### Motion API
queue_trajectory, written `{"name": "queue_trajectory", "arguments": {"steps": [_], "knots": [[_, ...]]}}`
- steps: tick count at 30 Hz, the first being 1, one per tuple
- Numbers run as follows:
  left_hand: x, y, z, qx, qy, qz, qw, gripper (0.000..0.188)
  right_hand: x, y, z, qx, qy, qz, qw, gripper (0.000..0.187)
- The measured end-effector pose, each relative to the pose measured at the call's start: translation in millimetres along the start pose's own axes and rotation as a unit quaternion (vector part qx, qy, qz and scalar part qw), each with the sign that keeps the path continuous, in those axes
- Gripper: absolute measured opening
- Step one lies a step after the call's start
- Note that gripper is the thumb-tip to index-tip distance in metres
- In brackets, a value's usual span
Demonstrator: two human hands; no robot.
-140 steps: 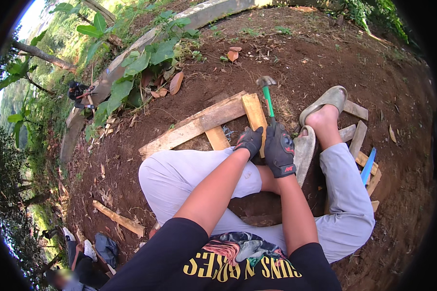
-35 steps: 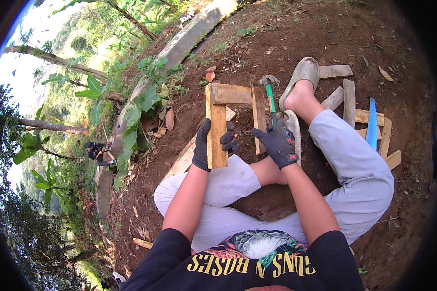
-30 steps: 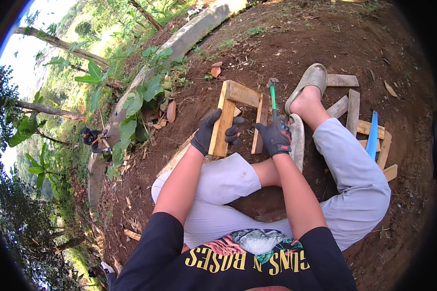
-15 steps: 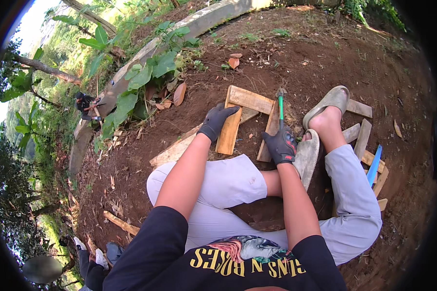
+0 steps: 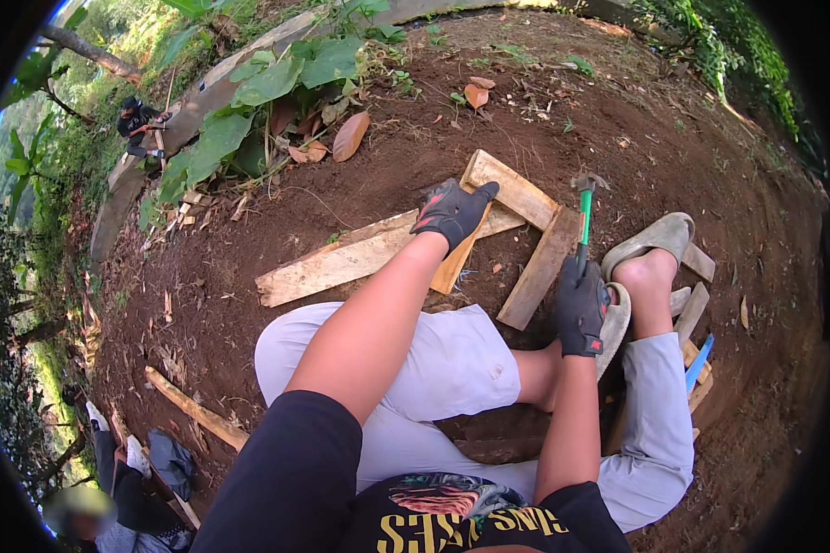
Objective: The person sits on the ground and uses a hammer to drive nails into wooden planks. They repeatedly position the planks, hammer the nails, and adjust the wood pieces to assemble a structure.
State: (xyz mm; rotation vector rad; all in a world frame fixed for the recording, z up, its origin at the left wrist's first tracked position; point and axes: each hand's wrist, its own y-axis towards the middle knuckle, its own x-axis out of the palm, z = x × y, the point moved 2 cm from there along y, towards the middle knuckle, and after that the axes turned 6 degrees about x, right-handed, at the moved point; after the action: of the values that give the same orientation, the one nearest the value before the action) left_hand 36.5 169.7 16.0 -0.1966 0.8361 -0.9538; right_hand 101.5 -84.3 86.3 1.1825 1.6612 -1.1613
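Note:
I sit on bare soil with my legs folded. My left hand [image 5: 454, 210], in a dark glove, presses on a short upright plank of a small wooden frame [image 5: 516, 194] made of nailed planks. My right hand [image 5: 581, 304], gloved too, grips the green handle of a hammer [image 5: 584, 207]; its steel head points up beside the frame's right plank [image 5: 539, 272]. A long plank [image 5: 341, 263] lies under the frame, running left.
My sandalled feet [image 5: 650, 244] rest right of the frame, on more loose planks [image 5: 696, 304] and a blue strip [image 5: 698, 362]. A thin slat [image 5: 194, 410] lies lower left. Large green leaves [image 5: 267, 83] and a concrete kerb [image 5: 221, 78] border the far side. Another person [image 5: 138, 115] crouches far left.
The frame has been laid down flatter on the long plank. My left hand stays on its left plank. My right hand keeps the hammer, now raised upright by the right plank.

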Motion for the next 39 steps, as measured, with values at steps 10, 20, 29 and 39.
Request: {"name": "queue_trajectory", "arguments": {"steps": [10, 20, 29, 39], "knots": [[1.2, -4.4, 3.8, 0.011, -0.036, 0.011, 0.999, 0.09, -55.3, -8.0, -75.7, -0.206, 0.1, -0.132, 0.965, 0.031], [-0.2, -7.4, 7.6, 0.011, -0.015, 0.008, 1.0, 0.09, -48.1, -35.7, -81.1, -0.239, 0.046, -0.102, 0.965, 0.034], [-0.3, -15.2, 18.3, 0.014, -0.017, 0.001, 1.0, 0.086, -53.1, -26.6, -88.4, -0.234, -0.006, -0.091, 0.968, 0.033], [0.5, -17.9, 19.0, 0.026, -0.039, 0.018, 0.999, 0.085, -54.9, -33.8, -100.7, -0.252, 0.101, 0.069, 0.96, 0.034]]}}
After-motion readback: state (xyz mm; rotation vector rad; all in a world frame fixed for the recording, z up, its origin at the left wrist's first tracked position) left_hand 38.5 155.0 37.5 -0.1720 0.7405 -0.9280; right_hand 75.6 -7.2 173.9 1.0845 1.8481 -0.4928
